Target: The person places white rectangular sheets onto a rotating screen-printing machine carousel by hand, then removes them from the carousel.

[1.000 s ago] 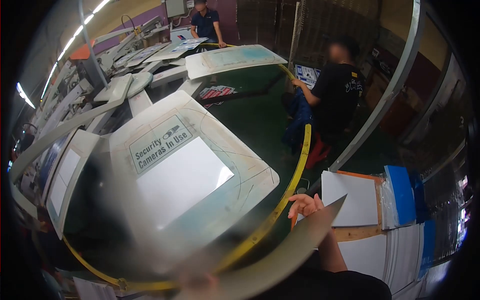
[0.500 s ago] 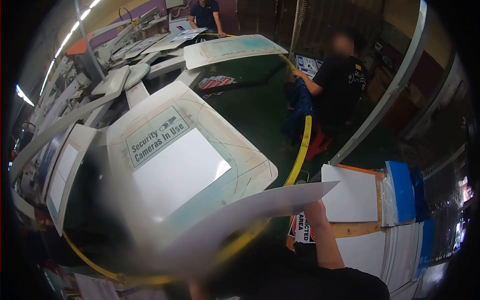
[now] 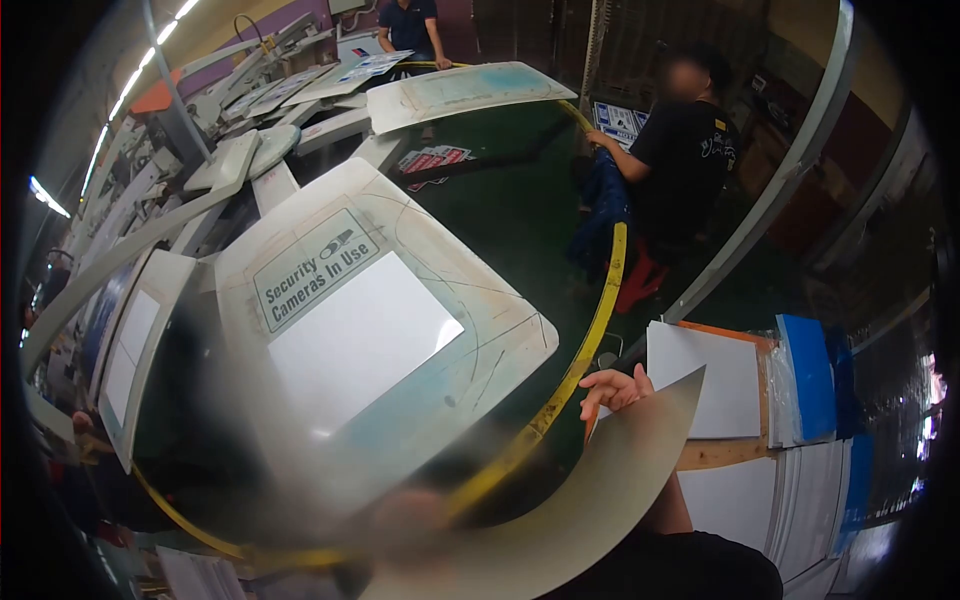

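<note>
A thin, flexible blank sheet is held bowed in the air close to me. My left hand is at its left end, gripping it, though blur hides the finger detail. Just beyond the far edge of the sheet, my right hand has its fingers stretched apart; part of that forearm is behind the sheet. In front of me is a pale, worn platen marked "Security Cameras In Use". On it lies a white rectangular sheet, below the printed box.
A yellow rail curves around the platens. At right are stacks of white sheets and blue sheets. Another platen stands beyond. A person in black is at the rail; another person stands farther back.
The blank sheet has swung down and toward me, its face turning. My right hand, earlier at the sheet's corner, now shows spread fingers past its edge. The white sheet on the platen stays put.
</note>
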Available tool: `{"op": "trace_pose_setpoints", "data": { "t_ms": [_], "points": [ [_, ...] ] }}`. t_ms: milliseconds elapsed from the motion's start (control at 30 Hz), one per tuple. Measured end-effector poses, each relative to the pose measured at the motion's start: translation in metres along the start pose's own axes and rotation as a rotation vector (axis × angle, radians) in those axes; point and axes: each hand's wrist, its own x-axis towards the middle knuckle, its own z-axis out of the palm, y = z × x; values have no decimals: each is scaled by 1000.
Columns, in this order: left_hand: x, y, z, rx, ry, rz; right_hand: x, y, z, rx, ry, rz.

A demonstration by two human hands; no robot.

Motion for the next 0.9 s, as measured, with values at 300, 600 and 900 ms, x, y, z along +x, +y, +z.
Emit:
{"op": "trace_pose_setpoints", "data": {
  "t_ms": [300, 600, 900],
  "points": [
    [-3, -14, -28, 23, 230, 96, 2, 44, 5, 96, 140, 8],
    [-17, -37, -27, -145, 325, 131, -5, 26, 8, -58, 221, -59],
    [-29, -24, -26, -164, 93, 7, -3, 16, 20, 350, -84, -100]
  ]
}}
